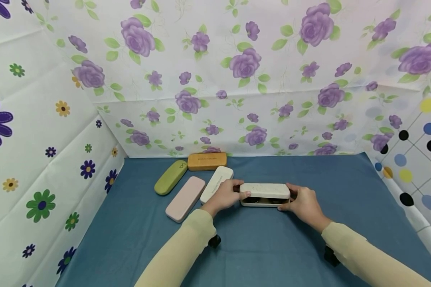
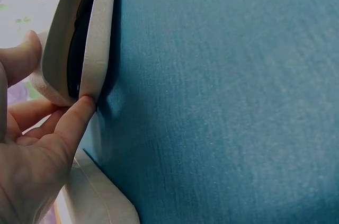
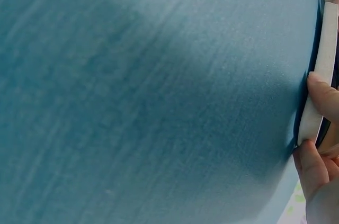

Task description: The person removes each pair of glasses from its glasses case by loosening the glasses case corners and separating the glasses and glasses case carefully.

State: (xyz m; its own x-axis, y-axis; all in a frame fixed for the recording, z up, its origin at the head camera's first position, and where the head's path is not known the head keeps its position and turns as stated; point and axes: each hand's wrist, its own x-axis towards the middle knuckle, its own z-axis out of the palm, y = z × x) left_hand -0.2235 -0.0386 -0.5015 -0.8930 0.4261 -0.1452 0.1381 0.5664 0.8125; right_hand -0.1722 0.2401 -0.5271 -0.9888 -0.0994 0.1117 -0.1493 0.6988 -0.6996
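Note:
A cream speckled glasses case (image 1: 264,190) lies on the blue cloth with its lid partly raised. Dark glasses (image 2: 81,36) show through the gap at its front. My left hand (image 1: 225,194) grips the case's left end, thumb at the lid and a finger at the base's corner. At the other end my right hand (image 1: 306,204) holds the case, its thumb (image 3: 323,94) pressed on the front of the base and its fingers round the end. A white glasses case (image 1: 212,187) with lettering lies just beside my left hand, which partly covers it.
To the left lie a pink case (image 1: 185,199), a green case (image 1: 170,177) and an orange-brown case (image 1: 207,161), all closed. The blue cloth (image 1: 258,255) spreads under everything. A flowered sheet (image 1: 215,91) hangs behind, with patterned sheets at both sides.

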